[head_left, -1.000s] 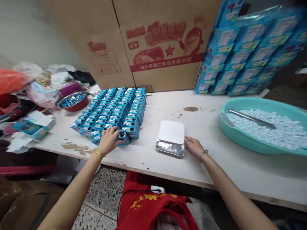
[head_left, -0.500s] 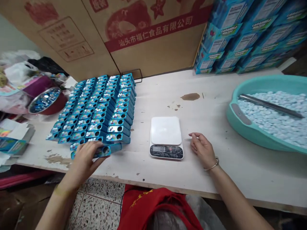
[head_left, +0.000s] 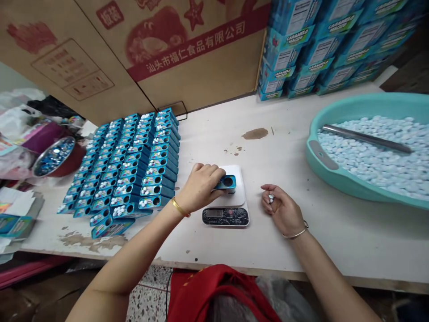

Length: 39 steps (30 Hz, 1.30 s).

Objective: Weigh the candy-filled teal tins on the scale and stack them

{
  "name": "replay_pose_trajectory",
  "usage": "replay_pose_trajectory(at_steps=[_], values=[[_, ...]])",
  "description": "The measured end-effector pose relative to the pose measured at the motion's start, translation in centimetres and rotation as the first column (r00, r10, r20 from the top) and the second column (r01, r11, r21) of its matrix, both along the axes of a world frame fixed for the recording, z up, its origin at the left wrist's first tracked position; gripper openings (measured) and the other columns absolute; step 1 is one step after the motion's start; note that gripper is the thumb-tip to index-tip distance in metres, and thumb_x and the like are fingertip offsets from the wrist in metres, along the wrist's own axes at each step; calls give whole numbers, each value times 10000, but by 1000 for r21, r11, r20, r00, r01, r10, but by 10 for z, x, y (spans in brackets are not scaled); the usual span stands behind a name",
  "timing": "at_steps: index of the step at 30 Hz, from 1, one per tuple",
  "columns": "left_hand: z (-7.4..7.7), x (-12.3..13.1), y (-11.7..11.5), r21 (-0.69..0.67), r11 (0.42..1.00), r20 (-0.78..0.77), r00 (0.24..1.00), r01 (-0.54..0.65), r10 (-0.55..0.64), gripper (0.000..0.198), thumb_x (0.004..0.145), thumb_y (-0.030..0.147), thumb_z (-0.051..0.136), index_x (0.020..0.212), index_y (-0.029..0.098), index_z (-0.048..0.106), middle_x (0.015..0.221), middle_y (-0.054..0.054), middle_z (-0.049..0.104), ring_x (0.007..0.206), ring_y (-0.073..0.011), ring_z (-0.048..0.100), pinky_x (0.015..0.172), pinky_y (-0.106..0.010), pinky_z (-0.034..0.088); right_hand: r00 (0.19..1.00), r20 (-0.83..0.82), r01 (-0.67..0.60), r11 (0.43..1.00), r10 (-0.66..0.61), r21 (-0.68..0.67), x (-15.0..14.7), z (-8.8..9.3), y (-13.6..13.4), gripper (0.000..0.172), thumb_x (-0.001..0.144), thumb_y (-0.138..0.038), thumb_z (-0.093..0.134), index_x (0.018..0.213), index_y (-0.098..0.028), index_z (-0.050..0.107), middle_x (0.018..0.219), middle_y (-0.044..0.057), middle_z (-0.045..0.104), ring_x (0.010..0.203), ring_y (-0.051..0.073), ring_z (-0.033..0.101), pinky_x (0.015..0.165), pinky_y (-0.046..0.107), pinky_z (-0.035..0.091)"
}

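My left hand (head_left: 203,185) is closed around a small blue tin (head_left: 229,182) with a round dark hole in its top. The tin is at the white kitchen scale (head_left: 238,197), over its platform; whether it bears on the plate I cannot tell. To the right of the scale, my right hand (head_left: 280,206) has its fingers curled, with small white candies (head_left: 271,197) showing in the palm. Left of the scale stand rows of blue tins (head_left: 134,156) with round holes in their tops. One tin (head_left: 110,227) leans at the front of the rows.
A teal basin (head_left: 355,188) of pale candies, with a metal bar (head_left: 367,137) lying across it, stands at the right. Blue packs (head_left: 308,53) are stacked behind. A large carton (head_left: 201,85) backs the table. A red bowl (head_left: 55,156) sits far left.
My left hand has brought a tin from the front of the rows rightward to the scale. My right hand has turned, so candies now show in it. The view has shifted slightly.
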State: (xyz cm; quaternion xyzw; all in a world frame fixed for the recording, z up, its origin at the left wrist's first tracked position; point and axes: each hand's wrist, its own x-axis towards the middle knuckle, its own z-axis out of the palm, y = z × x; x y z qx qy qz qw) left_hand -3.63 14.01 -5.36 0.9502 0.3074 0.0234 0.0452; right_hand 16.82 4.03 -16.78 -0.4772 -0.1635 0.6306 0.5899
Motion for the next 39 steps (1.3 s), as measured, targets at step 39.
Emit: replay_pose_trajectory(at_steps=[39], values=[[-79, -101, -75, -550, 787, 460, 686, -279, 564, 200, 862, 325, 526, 949, 173, 621, 863, -38, 664, 738, -128, 588, 671, -251, 474, 396, 889, -464, 886, 229, -21, -33, 131, 58, 32, 712, -163, 676, 690, -186, 681, 442, -41, 498, 427, 85, 412, 454, 252, 306]])
